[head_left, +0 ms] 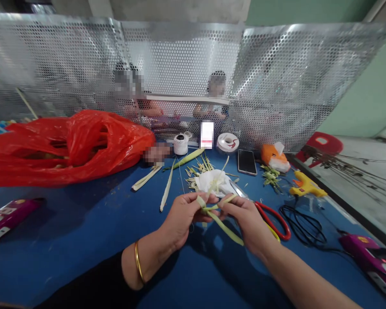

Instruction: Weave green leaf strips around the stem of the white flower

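So both hands are busy with the pale green strips (227,230), just right of the lower centre of the frame. Left hand (182,219) has its grip closed on them where they cross and fold over, thumb on top; right hand (246,214) has a pinch grip on another end, and one loose tail hangs down between the two. There's a gold bangle (137,262) on the left wrist.

Right behind the hands on the blue worktop (99,231) is a crumpled white tissue (209,180) with a mess of trimmings around it. The scissors, with red handles (288,234), lie beside the right hand, partly hidden by it. Upper middle you've got a white thread spool (180,146) and a ribbon roll (223,147), then a dark phone (247,162). Yellow glue gun (309,185) over at the right, big red plastic bag (67,150) filling the left.
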The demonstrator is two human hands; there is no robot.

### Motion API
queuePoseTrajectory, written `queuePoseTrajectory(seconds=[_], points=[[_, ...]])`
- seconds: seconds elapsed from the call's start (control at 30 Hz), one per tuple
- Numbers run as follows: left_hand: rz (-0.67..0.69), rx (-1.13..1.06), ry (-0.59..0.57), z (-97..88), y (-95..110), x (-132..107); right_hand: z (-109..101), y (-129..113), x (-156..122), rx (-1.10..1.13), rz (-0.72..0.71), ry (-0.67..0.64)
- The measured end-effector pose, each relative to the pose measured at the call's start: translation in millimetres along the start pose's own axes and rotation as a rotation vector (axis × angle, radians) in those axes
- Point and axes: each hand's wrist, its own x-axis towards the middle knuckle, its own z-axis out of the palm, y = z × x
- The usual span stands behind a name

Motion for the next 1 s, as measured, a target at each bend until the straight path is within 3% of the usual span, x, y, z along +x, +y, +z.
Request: queuePoseTrajectory(seconds=[0.17,0.27,0.33,0.47,0.53,0.63,0.77,0.87,1.0], points=[[-0.043,-0.088,-0.100,-2.6,-1.1,0.2,6.1,-1.4,1.0,0.266,0.266,-0.102],[-0.125,-0.178,-0.120,-3.6,-0.2,1.6,6.6,1.1,2.8,0.116,0.258,-0.143],[-0.137,-0.220,-0.072,-4.4,2.4,3.3,3.8,3.7,3.1,-0.138,0.114,-0.107],[-0.091,-0.249,0.016,-7.1,9.4,6.6,-4.0,3.7,-1.3,-0.646,-0.447,-0.124],[-0.079,-0.219,0.038,-8.4,10.6,7.8,-5.8,1.2,-4.5,-0.742,-0.699,-0.201],[-0.080,-0.128,0.042,-8.5,8.3,7.6,-5.8,-2.2,-6.5,-0.784,-0.937,-0.256],[-0.098,0.093,-0.039,-3.4,5.4,1.9,-6.2,-4.4,-4.4,-0.847,-1.093,-0.099],[-0.103,0.237,-0.126,0.3,7.5,-4.1,-7.5,-5.7,-3.4,-0.910,-1.122,0.029],[-0.144,0.281,-0.282,-2.8,8.9,-6.8,-7.8,-7.4,-4.3,-0.990,-1.034,-0.007]])
